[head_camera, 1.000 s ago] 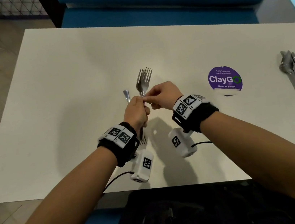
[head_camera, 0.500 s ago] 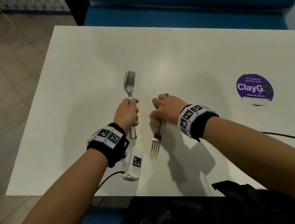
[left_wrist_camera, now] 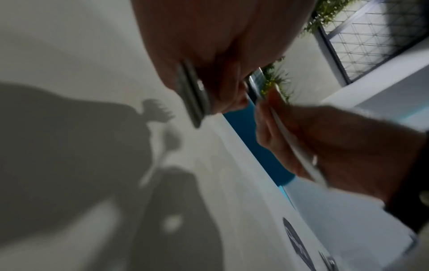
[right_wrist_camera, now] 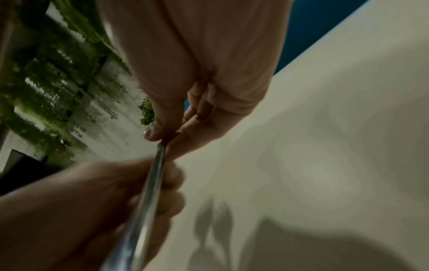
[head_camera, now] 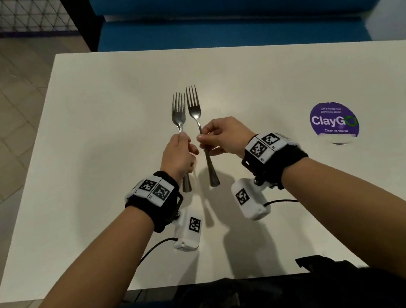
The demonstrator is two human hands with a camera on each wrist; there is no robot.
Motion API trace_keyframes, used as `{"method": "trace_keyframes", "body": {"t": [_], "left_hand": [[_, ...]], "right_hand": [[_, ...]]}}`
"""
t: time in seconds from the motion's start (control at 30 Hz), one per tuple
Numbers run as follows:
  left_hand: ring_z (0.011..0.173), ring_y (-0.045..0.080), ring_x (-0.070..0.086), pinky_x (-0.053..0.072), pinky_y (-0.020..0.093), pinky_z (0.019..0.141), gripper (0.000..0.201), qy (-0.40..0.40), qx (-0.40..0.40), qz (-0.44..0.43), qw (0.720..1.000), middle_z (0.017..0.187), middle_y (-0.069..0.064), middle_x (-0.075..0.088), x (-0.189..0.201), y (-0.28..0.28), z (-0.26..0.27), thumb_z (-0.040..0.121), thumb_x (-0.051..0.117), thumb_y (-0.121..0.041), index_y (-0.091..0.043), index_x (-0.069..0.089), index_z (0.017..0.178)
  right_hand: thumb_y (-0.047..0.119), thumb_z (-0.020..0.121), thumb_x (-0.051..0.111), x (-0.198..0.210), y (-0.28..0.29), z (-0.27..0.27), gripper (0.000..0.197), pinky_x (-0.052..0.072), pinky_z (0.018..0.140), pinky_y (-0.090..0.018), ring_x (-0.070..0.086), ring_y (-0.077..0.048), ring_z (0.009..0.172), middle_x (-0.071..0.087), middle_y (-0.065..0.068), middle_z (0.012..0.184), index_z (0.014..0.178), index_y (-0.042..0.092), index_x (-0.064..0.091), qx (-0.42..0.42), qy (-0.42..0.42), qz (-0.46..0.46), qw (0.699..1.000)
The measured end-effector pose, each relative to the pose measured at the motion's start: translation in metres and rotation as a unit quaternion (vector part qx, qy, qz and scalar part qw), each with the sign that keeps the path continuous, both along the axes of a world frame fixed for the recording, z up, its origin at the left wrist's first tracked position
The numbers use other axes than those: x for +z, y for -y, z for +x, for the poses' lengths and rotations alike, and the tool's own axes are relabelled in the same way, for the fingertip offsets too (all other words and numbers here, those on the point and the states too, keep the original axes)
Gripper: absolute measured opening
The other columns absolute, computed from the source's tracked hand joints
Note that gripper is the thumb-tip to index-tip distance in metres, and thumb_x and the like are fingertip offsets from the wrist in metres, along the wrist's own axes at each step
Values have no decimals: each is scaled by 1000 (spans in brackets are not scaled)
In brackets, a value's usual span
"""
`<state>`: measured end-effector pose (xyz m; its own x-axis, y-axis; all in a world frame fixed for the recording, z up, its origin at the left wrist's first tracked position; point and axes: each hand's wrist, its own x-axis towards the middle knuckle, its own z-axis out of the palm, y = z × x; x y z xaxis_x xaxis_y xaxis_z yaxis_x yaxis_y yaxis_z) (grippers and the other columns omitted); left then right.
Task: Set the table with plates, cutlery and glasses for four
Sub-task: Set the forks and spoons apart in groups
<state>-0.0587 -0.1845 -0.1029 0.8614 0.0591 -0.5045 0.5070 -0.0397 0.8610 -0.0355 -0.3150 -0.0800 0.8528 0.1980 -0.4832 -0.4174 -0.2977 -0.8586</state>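
Your left hand fists one fork; your right hand pinches the other fork, mid-frame, tines up, above the table.

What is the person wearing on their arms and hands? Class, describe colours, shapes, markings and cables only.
Both forearms are bare, with no sleeves, and the hands wear no gloves. Each wrist carries a black wristband topped with white blocks printed with black square code markers. Beneath each wrist hangs a rounded white camera unit bearing another marker, with a thin black cable trailing off.
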Motion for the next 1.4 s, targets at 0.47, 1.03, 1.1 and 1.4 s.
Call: {"method": "trace_keyframes", "body": {"t": [0.47, 1.03, 1.1, 1.4], "left_hand": [[44, 14, 35, 29, 21, 40, 34, 16, -79, 29, 996, 67, 6, 54, -4, 94, 2, 103, 24, -32, -17, 44, 81], [55, 13, 48, 38, 20, 53, 32, 25, -225, -68, 972, 69, 4, 55, -7, 358, -8, 104, 28, -19, -17, 55, 86], [56, 12, 44, 34, 22, 54, 31, 45, -227, -75, 970, 68, 1, 52, -14, 388, -12, 104, 29, -18, -19, 55, 87], [64, 19, 57, 45, 31, 65, 29, 38, -255, -16, 966, 73, 2, 63, -30, 467, -22, 103, 33, -27, -16, 58, 92]], "right_hand": [[23, 80, 72, -3, 66, -13, 16, 57, 67, -30, 64, -21, 64, 65, -4, 74, 90, 13, 65, -94, 99, -193, 972], [25, 81, 71, 0, 346, -9, 29, 54, 87, -49, 67, -29, 74, 71, -14, 77, 52, 19, 67, -270, 10, -99, 958], [20, 85, 67, 3, 376, -11, 20, 54, 90, -44, 66, -27, 78, 70, -11, 78, 67, 14, 70, -268, 10, -82, 960], [25, 81, 72, -17, 453, -25, 15, 56, 87, -41, 71, -25, 77, 71, -9, 74, 71, 14, 71, -199, -22, -143, 969]]}}
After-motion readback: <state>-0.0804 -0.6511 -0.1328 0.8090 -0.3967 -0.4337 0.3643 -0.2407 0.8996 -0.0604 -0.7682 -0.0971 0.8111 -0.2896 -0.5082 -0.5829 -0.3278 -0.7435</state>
